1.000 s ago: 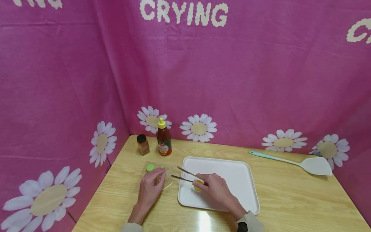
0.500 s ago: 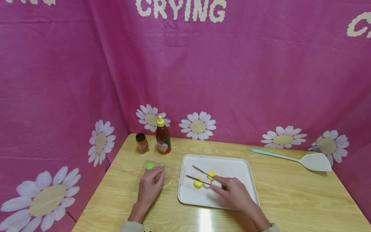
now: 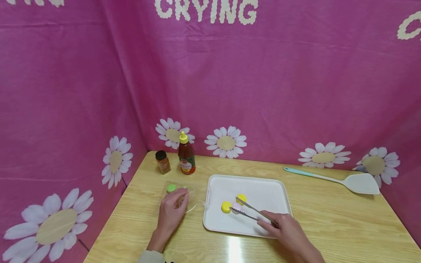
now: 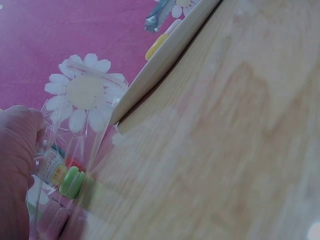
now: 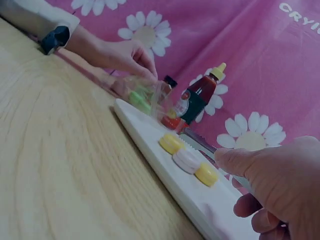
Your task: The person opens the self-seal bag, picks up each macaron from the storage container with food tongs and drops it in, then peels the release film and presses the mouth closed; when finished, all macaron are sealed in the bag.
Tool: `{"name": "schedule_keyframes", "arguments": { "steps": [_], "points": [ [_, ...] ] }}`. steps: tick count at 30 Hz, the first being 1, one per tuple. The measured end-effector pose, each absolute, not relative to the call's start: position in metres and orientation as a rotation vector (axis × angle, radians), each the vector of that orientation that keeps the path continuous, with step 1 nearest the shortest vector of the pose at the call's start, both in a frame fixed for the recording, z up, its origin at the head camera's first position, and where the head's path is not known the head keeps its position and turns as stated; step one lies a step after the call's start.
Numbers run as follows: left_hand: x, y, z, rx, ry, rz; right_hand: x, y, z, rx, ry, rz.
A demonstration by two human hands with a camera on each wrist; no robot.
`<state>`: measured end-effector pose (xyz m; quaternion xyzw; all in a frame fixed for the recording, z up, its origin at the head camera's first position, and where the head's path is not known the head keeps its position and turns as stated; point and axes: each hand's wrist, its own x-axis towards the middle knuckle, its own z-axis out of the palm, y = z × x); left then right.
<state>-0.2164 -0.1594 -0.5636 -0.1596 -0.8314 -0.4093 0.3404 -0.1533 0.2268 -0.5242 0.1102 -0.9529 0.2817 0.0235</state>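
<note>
My left hand (image 3: 171, 210) pinches the upper edge of a clear plastic bag (image 4: 82, 135). Inside that bag sits a green macaron (image 3: 171, 188), with another partly hidden by the fingers. In the right wrist view the bag stands propped up beside the tray's left end. My right hand (image 3: 291, 232) grips metal tongs (image 3: 254, 212), arms spread and serrated tips over the macarons on the white tray (image 3: 266, 190). There a pale pink macaron (image 5: 187, 161) lies between a yellow macaron (image 3: 226, 207) and a second yellow macaron (image 3: 241, 199).
Behind the bag stand a spice jar (image 3: 163, 163) with a black lid and a red sauce bottle (image 3: 186, 157) with a yellow cap. A white spatula (image 3: 360, 183) with a mint handle lies at the back right. A pink cloth (image 3: 263, 84) hangs behind the table.
My right hand has moved right and toward me with the tongs, from the tray's left edge to over the macarons. The pink and second yellow macarons came into view. My left hand stays put.
</note>
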Motion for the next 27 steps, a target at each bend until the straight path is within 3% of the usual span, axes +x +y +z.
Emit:
{"name": "schedule_keyframes", "arguments": {
  "steps": [27],
  "points": [
    [-0.216,-0.157,-0.564,-0.391,-2.165,-1.052,-0.147,0.241,-0.534,0.373,-2.975,0.844]
  ]
}}
